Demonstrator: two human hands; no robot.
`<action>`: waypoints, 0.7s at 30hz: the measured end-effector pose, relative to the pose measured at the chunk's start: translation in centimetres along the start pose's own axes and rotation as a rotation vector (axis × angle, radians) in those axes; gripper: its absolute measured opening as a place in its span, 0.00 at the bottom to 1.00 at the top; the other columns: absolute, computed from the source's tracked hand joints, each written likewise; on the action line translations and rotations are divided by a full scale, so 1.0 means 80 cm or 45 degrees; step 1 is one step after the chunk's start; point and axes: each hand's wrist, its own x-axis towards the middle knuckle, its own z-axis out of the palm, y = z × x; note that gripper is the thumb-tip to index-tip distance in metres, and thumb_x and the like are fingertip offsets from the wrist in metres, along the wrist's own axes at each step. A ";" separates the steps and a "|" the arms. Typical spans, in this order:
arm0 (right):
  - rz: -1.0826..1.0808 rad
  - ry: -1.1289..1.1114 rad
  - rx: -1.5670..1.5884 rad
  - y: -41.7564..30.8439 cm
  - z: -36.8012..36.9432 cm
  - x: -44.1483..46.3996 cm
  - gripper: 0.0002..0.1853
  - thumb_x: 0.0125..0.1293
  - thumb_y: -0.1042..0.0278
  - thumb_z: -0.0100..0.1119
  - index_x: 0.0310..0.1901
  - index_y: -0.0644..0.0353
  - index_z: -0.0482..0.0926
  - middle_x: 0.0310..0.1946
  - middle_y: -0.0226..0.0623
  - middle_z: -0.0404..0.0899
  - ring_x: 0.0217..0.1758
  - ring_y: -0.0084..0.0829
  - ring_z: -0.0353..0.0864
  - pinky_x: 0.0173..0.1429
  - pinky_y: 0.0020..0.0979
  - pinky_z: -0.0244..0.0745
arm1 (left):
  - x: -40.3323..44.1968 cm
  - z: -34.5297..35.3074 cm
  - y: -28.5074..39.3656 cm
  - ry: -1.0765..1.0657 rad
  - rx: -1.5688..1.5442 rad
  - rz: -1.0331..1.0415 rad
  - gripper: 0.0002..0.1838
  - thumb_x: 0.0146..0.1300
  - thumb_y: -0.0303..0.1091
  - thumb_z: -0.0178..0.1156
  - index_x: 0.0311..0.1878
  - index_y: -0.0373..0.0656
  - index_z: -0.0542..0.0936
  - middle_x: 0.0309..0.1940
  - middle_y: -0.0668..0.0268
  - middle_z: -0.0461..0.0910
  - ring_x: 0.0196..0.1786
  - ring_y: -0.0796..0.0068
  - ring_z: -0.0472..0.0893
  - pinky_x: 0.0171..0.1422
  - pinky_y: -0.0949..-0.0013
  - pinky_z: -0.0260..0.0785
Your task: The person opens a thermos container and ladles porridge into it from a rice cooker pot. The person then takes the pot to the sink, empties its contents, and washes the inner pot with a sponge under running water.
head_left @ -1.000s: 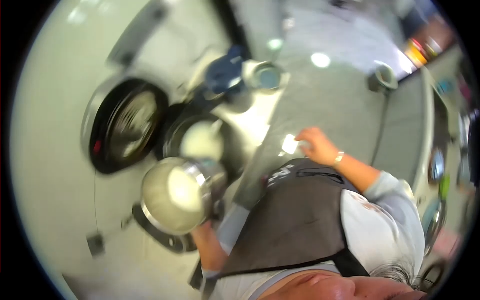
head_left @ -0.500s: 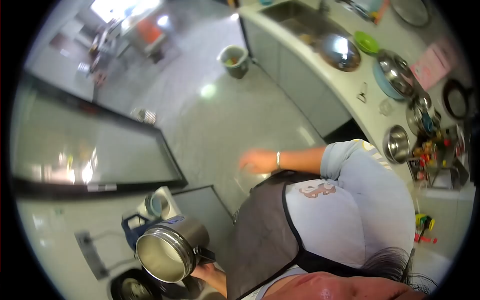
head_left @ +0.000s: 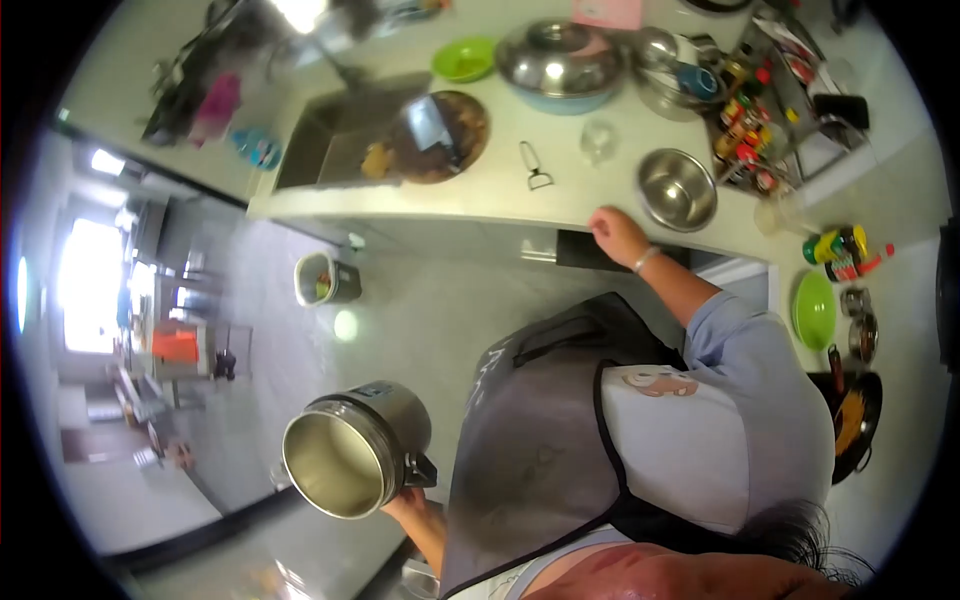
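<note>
My left hand [head_left: 408,503] grips the handle side of a large steel container [head_left: 400,425], low at the left of my body. Its wide mouth is tilted toward the camera and shows a pale inside; how full it is cannot be told. My right hand [head_left: 618,236], with a bracelet at its wrist, is raised by the counter's front edge, fingers curled in with nothing visible in them. Nearest to it is an empty-looking steel bowl [head_left: 677,190] on the counter [head_left: 450,203]. A peeler [head_left: 535,166] lies farther left.
Along the counter are a sink [head_left: 320,140], a round brown board [head_left: 440,135], a green bowl [head_left: 463,60], a lidded basin [head_left: 560,65] and a seasoning rack [head_left: 765,120]. A waste bin [head_left: 328,279] stands on the floor. At the right is a wok [head_left: 853,425].
My view has swung from the stove side to the sink counter. The steel container has come along in my left hand, and my right hand has moved up beside the counter edge.
</note>
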 end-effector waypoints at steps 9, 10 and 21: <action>0.809 0.215 0.576 0.034 -0.047 -0.071 0.05 0.61 0.67 0.57 0.36 0.58 0.77 0.32 0.35 0.79 0.30 0.29 0.79 0.33 0.28 0.74 | 0.128 0.166 -0.049 -0.349 0.224 -0.277 0.21 0.63 0.38 0.56 0.55 0.34 0.73 0.45 0.57 0.79 0.40 0.61 0.81 0.44 0.58 0.77; 1.055 0.193 0.863 0.037 -0.046 -0.069 0.07 0.63 0.63 0.57 0.37 0.57 0.78 0.33 0.34 0.79 0.30 0.28 0.79 0.33 0.28 0.74 | 0.141 0.176 -0.057 -0.345 0.219 -0.289 0.22 0.65 0.40 0.54 0.56 0.35 0.72 0.46 0.57 0.79 0.41 0.61 0.81 0.44 0.58 0.78; 1.335 0.693 1.520 0.139 -0.054 0.006 0.11 0.69 0.62 0.47 0.47 0.58 0.72 0.41 0.38 0.82 0.36 0.32 0.82 0.39 0.32 0.77 | 0.297 0.297 -0.129 -0.789 0.427 -0.569 0.20 0.67 0.36 0.53 0.59 0.37 0.69 0.53 0.58 0.74 0.53 0.62 0.78 0.55 0.59 0.75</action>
